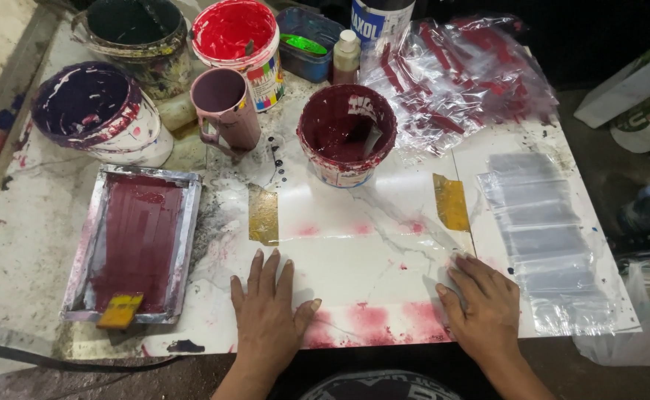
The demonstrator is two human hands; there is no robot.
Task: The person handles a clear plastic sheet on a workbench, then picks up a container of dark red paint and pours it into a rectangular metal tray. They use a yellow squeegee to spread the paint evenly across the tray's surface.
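My left hand (267,311) lies flat, palm down, fingers together and thumb out, on the marbled white table (340,222) near its front edge. My right hand (484,307) lies flat too, fingers slightly spread, pressing the front right part of a clear plastic sheet (369,244) that sits on the tabletop between two strips of yellow tape (263,213); the second strip (451,201) is just beyond my right fingertips. Neither hand grips anything. Pink paint smears (369,320) stain the surface between my hands, close to the front edge.

At the table's left side lies a metal-framed printing screen (136,244) coated in dark red ink, with a yellow-handled squeegee (120,311) resting on its near end. Beyond the clear sheet, toward the middle of the table, stands an open tub of maroon ink (346,133). Along the back edge sit a pink mug (225,107), a tub of bright red ink (236,41), a purple-stained tub (95,111) tipped toward me at the back left, a dark bucket (136,33) and a blue container with green ink (306,44). At the back right corner is a heap of clear bags with red printing (458,74). A row of blank clear bags (547,244) overlaps down the right edge.
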